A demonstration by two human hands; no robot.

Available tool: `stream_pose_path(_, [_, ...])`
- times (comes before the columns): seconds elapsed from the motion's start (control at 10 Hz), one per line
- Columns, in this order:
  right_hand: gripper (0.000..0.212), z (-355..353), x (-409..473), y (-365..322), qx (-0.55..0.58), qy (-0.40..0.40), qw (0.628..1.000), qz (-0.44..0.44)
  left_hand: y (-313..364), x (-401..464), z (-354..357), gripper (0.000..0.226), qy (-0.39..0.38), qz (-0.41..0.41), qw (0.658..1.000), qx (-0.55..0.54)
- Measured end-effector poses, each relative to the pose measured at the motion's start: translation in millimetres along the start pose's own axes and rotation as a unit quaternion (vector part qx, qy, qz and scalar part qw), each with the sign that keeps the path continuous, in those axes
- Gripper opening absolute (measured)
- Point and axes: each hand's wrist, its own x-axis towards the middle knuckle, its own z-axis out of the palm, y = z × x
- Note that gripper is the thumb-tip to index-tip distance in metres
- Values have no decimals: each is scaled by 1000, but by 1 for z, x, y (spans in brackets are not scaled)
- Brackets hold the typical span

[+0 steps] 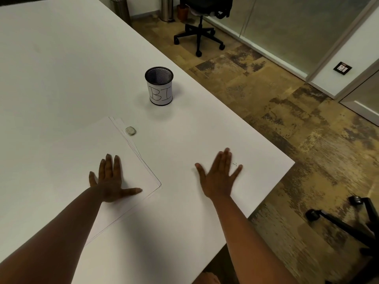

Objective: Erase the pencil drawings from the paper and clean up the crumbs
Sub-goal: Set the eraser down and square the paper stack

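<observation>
A stack of white paper sheets (114, 148) lies on the white table (61, 68); no pencil marks show on it. A small grey eraser (130, 131) rests on the paper's right edge. My left hand (111, 181) lies flat on the paper, fingers spread, holding nothing. My right hand (218, 177) is flat on the bare table to the right of the paper, fingers spread and slightly blurred. A few tiny dark crumbs (234, 165) lie by its fingertips. A black mesh cup with a white label reading "BI" (159, 86) stands beyond the paper.
The table's right edge runs diagonally close to my right hand, with patterned floor beyond it. A black office chair (200, 27) stands at the far side and a chair base (352, 220) sits at the lower right. Metal bins (167, 9) stand by the wall.
</observation>
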Motion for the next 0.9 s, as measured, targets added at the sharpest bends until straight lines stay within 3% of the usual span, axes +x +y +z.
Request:
stream_pose_path(0.1, [99,-10,-1,20,-18,-8,989,144,0,1,0,124,1,2,1000,0])
stream_pose_path(0.2, [94,-13,-5,18,9,19,989,147,0,0,0,124,2,4,1000,-3])
stream_pose_path(0.3, [90,-2,-18,-9,28,26,999,-31,0,1,0,124,1,1,1000,-2])
stream_pose_path(0.4, [100,4,-29,-24,30,-18,991,-130,-1,1,1,124,5,1,1000,-2])
stream_pose_path(0.5, [98,5,-25,-9,26,24,998,-52,-1,1,1,124,5,2,1000,-7])
stream_pose_path(0.6, [94,-2,-15,14,39,13,996,83,-1,1,1,124,5,2,1000,-9])
stream_pose_path(0.7, [101,-13,-15,15,60,32,995,68,-1,1,0,125,3,3,1000,-11])
stream_pose_path(0.8, [108,-6,-27,-2,85,4,993,-78,-1,1,0,125,2,3,1000,-10])
stream_pose_path(0.9, [96,-1,-27,2,49,30,998,-19,-1,1,1,125,4,5,1000,-11])
